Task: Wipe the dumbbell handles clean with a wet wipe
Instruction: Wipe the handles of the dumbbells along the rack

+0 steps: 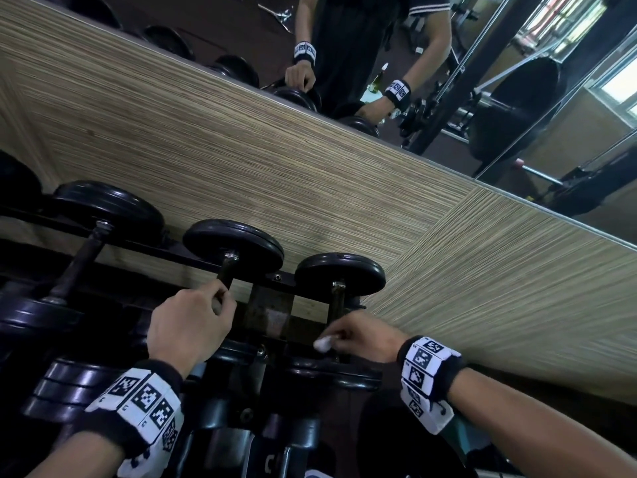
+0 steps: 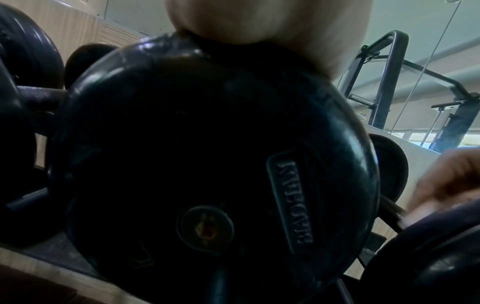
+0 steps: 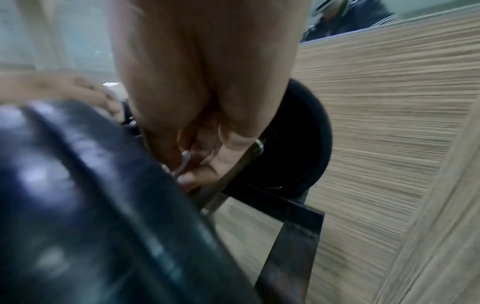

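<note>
Left hand: fingers curled round the middle dumbbell's handle.
Right hand: fingers pinch a white wet wipe at the next handle, right of it.

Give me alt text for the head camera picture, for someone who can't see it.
Seen from above, a person's right hand holds a white wet wipe against the handle of the rightmost black dumbbell on a rack, while the left hand grips the neighbouring dumbbell's handle. A wood-grain wall and mirror rise behind.
</note>
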{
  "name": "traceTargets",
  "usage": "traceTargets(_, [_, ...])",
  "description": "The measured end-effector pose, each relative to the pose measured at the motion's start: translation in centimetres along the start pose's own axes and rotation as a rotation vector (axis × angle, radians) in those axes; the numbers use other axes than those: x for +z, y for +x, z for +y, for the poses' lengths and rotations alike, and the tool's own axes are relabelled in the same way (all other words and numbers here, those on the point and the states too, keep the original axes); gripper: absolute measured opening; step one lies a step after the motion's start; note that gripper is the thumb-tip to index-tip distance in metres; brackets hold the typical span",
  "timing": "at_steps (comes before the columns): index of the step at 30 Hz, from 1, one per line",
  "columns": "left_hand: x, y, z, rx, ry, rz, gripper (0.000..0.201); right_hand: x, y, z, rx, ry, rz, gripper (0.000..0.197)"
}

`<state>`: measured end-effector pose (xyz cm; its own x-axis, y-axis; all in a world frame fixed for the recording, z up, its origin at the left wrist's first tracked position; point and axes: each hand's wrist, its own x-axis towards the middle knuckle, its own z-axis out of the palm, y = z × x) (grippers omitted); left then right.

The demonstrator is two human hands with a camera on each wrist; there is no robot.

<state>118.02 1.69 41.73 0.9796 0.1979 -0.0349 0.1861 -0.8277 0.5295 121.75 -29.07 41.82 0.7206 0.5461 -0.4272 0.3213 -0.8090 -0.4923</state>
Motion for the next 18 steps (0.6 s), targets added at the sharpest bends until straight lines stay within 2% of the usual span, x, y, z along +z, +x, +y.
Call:
traceTargets(3, [0.1, 0.1, 0.0, -0.001, 0.003, -0.014, 0.016, -1.6, 1.3, 0.7, 0.075, 0.036, 0.364, 0.022])
traceTargets(5, [0.1, 0.1, -0.1, 0.004, 0.004, -0.027, 0.016, -2.4, 2.3, 0.9, 0.101, 0.03, 0.481, 0.024])
traceTargets(9, [0.1, 0.1, -0.4, 0.018, -0.014, -0.014, 0.016, -1.8, 3.0, 1.0, 0.074, -0.05, 0.378, 0.023])
traceTargets(14, [0.0, 0.0, -0.6, 0.044, -0.005, -0.027, 0.014, -0.9, 0.7, -0.8, 0.079, -0.069, 0.059, 0.019])
traceTargets(16, [0.4, 0.0, -0.5, 0.133, 0.031, 0.006, 0.018, -0.1, -0.1, -1.2, 0.085, -0.05, -0.033, 0.017])
traceTargets(18, [1.4, -0.3, 0.2, 0.33, 0.032, 0.053, 0.028, 0.7, -0.7, -1.5, 0.117, 0.063, -0.004, 0.016])
